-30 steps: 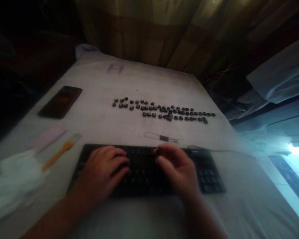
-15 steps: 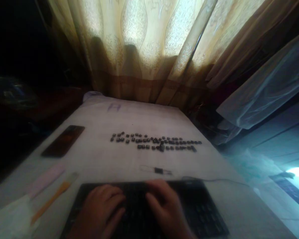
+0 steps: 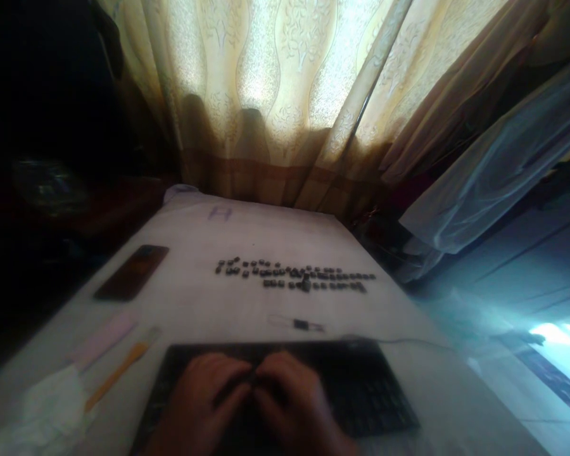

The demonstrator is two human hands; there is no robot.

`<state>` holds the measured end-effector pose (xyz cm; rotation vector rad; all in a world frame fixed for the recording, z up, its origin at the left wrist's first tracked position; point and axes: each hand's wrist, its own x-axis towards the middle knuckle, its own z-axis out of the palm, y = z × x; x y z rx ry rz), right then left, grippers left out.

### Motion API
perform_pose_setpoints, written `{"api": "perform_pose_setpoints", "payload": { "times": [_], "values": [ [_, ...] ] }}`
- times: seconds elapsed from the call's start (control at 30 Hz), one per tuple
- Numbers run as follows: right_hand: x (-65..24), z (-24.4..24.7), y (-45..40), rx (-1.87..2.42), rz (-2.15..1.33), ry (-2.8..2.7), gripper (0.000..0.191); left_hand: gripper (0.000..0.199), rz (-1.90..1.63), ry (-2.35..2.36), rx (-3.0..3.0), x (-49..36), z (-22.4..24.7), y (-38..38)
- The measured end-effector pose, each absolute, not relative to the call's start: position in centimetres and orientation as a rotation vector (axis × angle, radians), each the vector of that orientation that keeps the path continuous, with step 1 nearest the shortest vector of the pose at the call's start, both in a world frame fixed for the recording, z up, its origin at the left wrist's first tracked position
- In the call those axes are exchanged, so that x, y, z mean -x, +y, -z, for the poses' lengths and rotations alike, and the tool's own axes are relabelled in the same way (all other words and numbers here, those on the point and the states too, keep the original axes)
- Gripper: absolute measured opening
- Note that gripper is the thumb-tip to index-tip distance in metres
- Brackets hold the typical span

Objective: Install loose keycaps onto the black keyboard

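A black keyboard (image 3: 356, 386) lies at the table's near edge, its number keys showing on the right. My left hand (image 3: 206, 396) and my right hand (image 3: 292, 396) are over its middle. Their fingertips come together there, thumbs and fingers pinched close to the keys. Whatever small thing lies between them is hidden and blurred. Beyond the keyboard, several loose black keycaps (image 3: 247, 272) are spread in uneven rows. A small dark tool with thin wire ends (image 3: 301, 324) rests between the keycaps and the keyboard.
To the left lie a phone (image 3: 133, 272), a pink strip-like object (image 3: 103, 339), an orange-handled brush (image 3: 116, 375) and a crumpled white cloth or tissue (image 3: 52, 405). The keyboard's cable (image 3: 413, 342) runs right. Curtains (image 3: 275, 82) hang behind the table; fabric (image 3: 475, 196) hangs at right.
My right hand has moved left across the keyboard until its fingertips meet those of my left hand. My left hand stays over the keyboard. The view has shifted slightly.
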<state>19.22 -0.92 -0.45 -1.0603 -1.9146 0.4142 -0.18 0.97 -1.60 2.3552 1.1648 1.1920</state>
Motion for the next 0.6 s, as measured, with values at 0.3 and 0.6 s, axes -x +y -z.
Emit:
{"api": "perform_pose_setpoints", "payload": {
  "times": [0.3, 0.6],
  "values": [
    [-19.3, -0.7, -1.3, 1.06, -0.533, -1.958, 0.015, 0.014, -1.055, 1.226, -2.196, 0.1, 1.1, 0.7],
    [-23.4, -0.6, 10.2, 1.505, -0.11, -2.046, 0.017, 0.026, -1.374, 1.448, -2.254, 2.3, 0.9, 3.0]
  ]
}}
